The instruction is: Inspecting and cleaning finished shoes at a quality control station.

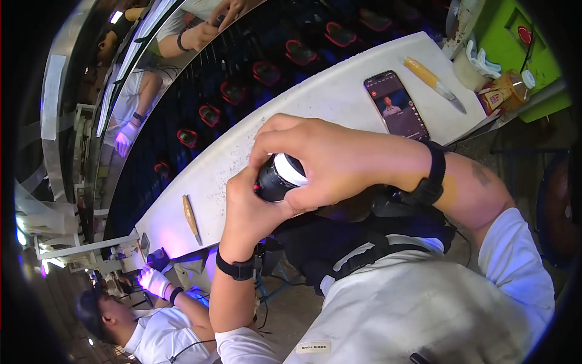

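Observation:
Between my hands is a black round object with a bright white band [290, 170] and a small red spot on its side. What kind of thing it is, I cannot make out. My left hand [247, 203] closes around its near left side, thumb toward the middle. From the right, my right hand [312, 155] curls over its far side, the fingers reaching past it to meet the left hand. Both hands hide much of the object. It is held above the white worktable [209, 164].
Toward the right lie a phone [397, 104] with a lit screen and a yellow-handled knife [434, 85]; another slim knife-like tool [190, 218] is at left. Dark red-rimmed pieces [267, 73] line the far side. A gloved co-worker [160, 321] sits at lower left.

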A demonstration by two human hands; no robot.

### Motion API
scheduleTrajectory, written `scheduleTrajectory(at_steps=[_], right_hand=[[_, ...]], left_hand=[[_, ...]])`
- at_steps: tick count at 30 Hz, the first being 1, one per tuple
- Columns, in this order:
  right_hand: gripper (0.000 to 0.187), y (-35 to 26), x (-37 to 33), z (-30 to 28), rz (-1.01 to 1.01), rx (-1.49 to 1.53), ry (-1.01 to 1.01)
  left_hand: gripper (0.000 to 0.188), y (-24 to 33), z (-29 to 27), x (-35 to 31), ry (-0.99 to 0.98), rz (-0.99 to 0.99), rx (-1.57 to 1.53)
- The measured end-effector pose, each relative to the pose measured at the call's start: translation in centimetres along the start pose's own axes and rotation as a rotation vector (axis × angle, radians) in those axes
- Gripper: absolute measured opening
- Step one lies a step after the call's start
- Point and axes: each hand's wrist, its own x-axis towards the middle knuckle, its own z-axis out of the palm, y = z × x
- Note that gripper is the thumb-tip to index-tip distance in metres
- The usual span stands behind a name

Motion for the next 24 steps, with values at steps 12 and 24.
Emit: scheduleTrajectory(at_steps=[12, 24], right_hand=[[0.052, 5.7, -0.9, 2.1, 0.124, 1.273, 0.472], [0.073, 0.8, -0.7, 1.8, 0.082, 0.515, 0.229]], left_hand=[[0.066, -4.7, 1.2, -1.2, 0.003, -0.289, -0.587], [0.059, 1.7, 0.6, 0.0, -0.045, -0.189, -0.08]])
